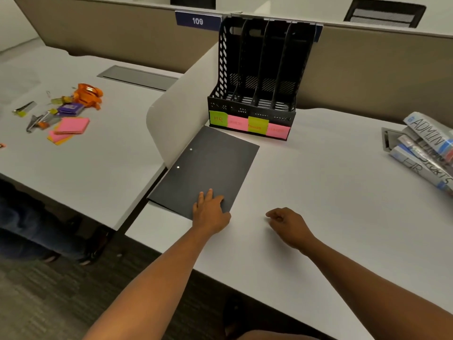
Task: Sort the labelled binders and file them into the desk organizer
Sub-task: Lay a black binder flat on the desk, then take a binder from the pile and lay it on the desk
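A black desk organizer (pixel 259 69) with several upright slots stands at the back of the white desk (pixel 331 204); green and pink sticky labels (pixel 247 125) run along its front. A flat black folder (pixel 208 168) lies in front of it. My left hand (pixel 210 213) rests flat on the folder's near corner, fingers straight. My right hand (pixel 288 225) hovers over bare desk to the right, fingers loosely curled, holding nothing. A stack of labelled binders (pixel 426 150), marked ADMIN, HR and others, lies at the far right edge.
A curved grey divider panel (pixel 179 104) rises left of the folder. The neighbouring desk holds pink sticky-note pads (pixel 72 126), an orange tape dispenser (pixel 88 94) and small stationery. A cable hatch (pixel 389 141) sits beside the binders. Someone's legs (pixel 36 229) show under the left desk.
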{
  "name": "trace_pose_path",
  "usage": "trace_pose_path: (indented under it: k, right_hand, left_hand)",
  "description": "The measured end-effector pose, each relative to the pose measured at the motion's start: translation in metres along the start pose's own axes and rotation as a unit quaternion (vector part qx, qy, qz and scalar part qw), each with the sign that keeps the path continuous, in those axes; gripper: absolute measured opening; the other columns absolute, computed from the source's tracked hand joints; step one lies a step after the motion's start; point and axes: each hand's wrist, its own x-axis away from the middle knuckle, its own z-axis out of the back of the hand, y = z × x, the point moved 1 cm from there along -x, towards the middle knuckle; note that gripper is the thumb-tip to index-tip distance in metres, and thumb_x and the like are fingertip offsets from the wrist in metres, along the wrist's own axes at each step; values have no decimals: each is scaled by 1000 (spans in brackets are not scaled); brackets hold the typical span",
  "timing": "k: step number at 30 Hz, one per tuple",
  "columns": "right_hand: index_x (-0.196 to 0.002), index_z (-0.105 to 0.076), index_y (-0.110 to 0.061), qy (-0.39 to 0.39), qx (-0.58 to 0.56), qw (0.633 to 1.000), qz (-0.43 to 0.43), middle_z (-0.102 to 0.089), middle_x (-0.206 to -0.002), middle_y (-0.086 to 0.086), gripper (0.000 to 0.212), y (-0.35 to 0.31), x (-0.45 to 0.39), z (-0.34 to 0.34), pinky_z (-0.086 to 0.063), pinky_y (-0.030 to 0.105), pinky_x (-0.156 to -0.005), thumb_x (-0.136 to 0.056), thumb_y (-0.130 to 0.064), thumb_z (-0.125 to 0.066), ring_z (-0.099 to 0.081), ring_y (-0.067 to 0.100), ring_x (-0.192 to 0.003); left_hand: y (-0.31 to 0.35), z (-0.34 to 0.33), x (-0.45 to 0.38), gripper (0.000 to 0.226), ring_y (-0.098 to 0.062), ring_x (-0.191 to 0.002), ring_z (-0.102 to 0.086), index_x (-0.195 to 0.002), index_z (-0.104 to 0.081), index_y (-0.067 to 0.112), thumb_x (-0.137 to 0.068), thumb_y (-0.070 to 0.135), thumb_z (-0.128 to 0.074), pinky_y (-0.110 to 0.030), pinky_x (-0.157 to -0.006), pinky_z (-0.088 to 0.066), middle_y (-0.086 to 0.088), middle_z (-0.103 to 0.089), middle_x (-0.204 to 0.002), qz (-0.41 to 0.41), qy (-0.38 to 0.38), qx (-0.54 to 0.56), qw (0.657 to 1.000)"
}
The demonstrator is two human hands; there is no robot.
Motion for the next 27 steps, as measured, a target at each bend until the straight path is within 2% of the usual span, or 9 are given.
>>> trace_pose_path:
  k: [5, 10, 21, 27]
  right_hand:
    - [-120, -67, -21, 16, -56, 998, -17, -62, -121, -3, 27, 17, 12, 5, -42, 23, -95, -96, -19, -56, -58, 12, -110]
    - [-116, -68, -25, 48, -117, 991, -40, -63, -119, -4, 24, 44, 30, 23, -43, 23, -88, -95, -19, -57, -60, 10, -101]
    - [-116, -67, -25, 146, -149, 975, -79, -63, -115, -6, 24, 127, 79, 118, -47, 25, -85, -97, -21, -55, -59, 1, -92]
    - [-117, -68, -25, 187, -160, 965, -92, -63, -115, -5, 24, 170, 96, 168, -48, 26, -87, -97, -21, -56, -60, 3, -92]
  left_hand:
    - [18, -6, 7, 47, -32, -152, -10, -139, -50, 21, -94, 34, -56, -51, -120, -18, -7, -25, -162, -23, 45, 8, 999]
    - [55, -20, 13, 48, -27, -152, -10, -142, -48, 23, -96, 33, -55, -45, -120, -17, -3, -26, -162, -64, 25, 36, 997]
    - [193, -53, 19, 45, -22, -151, -15, -140, -51, 21, -97, 32, -55, -41, -118, -23, -2, -33, -159, -170, 4, 58, 984]
    - [278, -72, 26, 42, -20, -145, -29, -136, -55, 20, -95, 30, -58, -32, -114, -28, -2, -40, -155, -218, -6, 89, 972]
